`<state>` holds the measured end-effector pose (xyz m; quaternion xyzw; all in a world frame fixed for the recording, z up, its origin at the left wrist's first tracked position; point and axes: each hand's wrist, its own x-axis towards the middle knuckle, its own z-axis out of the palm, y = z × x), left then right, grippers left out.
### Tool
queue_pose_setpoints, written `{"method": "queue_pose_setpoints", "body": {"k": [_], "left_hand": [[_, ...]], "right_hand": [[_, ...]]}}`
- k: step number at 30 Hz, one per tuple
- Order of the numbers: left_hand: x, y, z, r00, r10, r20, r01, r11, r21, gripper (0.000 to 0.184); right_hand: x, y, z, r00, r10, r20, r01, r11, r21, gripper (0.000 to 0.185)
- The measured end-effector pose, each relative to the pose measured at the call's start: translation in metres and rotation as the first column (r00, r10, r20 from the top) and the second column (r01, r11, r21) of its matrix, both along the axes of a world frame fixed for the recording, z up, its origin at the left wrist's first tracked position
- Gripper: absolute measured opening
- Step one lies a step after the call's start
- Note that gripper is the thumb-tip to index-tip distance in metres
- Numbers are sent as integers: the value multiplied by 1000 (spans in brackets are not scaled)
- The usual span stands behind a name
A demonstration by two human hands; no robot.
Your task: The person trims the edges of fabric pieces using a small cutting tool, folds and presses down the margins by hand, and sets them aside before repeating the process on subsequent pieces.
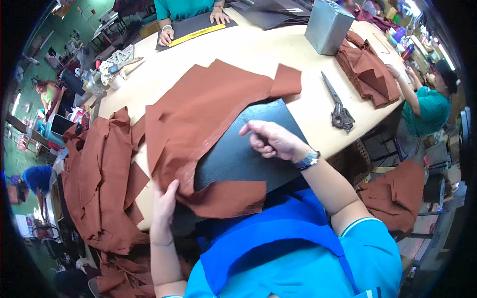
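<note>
A large reddish-brown fabric piece (198,104) lies over a dark board (238,159) at the table's front edge. Its lower flap bends across the board's near corner. At the fabric's lower left edge is my left hand (165,201), thumb on top of the cloth and the other fingers hidden beneath it. My right hand (266,139), with a watch at the wrist, hovers over the board with its fingers curled; whatever they hold, if anything, is too small to name. Large dark scissors (337,107) rest on the table to the right.
More brown fabric is piled at the left (99,184) and back right (367,72). A metal can (329,27) stands at the back; a brush (124,64) lies back left. Across the table, a person's hands touch a yellow strip (198,35). Another person (428,107) is at the right.
</note>
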<state>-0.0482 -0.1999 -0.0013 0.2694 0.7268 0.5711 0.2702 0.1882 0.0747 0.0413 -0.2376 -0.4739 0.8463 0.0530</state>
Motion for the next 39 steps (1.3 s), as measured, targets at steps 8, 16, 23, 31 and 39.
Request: {"method": "queue_pose_setpoints", "body": {"k": [8, 16, 23, 31, 39], "left_hand": [[22, 47, 103, 498, -46, -866, 73, 997, -11, 44], [29, 173, 15, 442, -289, -849, 290, 942, -170, 13], [21, 177, -3, 478, -170, -862, 250, 967, -52, 8], [22, 174, 1, 602, -102, -792, 240, 969, 57, 10], [21, 174, -1, 599, -106, -793, 243, 969, 54, 9]], "right_hand": [[38, 38, -22, 951, -296, -89, 262, 923, -281, 46], [5, 21, -28, 975, -219, -21, 198, 913, -358, 38], [-12, 24, -27, 988, -124, 97, 148, 940, -308, 39], [-33, 35, -29, 987, -120, 105, 154, 885, -439, 39], [-36, 39, -32, 970, -207, 131, 244, 865, -440, 36]]}}
